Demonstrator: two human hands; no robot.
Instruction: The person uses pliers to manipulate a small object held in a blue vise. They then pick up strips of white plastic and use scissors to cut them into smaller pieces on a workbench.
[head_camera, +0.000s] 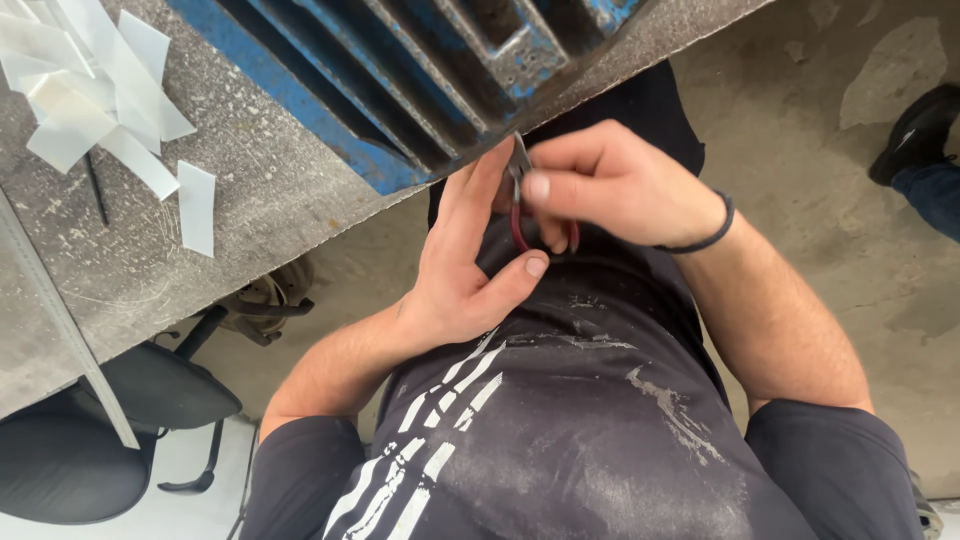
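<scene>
My right hand (610, 185) grips a pair of red-handled pliers (519, 200), its metal jaws pointing up at the lower edge of a blue finned metal block (420, 70). My left hand (465, 265) is cupped just left of the pliers, fingers stretched up to the block's edge and thumb curled under the red handles. I cannot tell whether the left hand holds anything small. A dark band circles my right wrist. Both hands sit close against my dark shirt.
The blue block rests on a grey worn workbench (150, 260) with several white paper strips (90, 90) at its far left. A black office chair (110, 420) stands below the bench. Another person's shoe and trouser leg (925, 150) show at the right on the concrete floor.
</scene>
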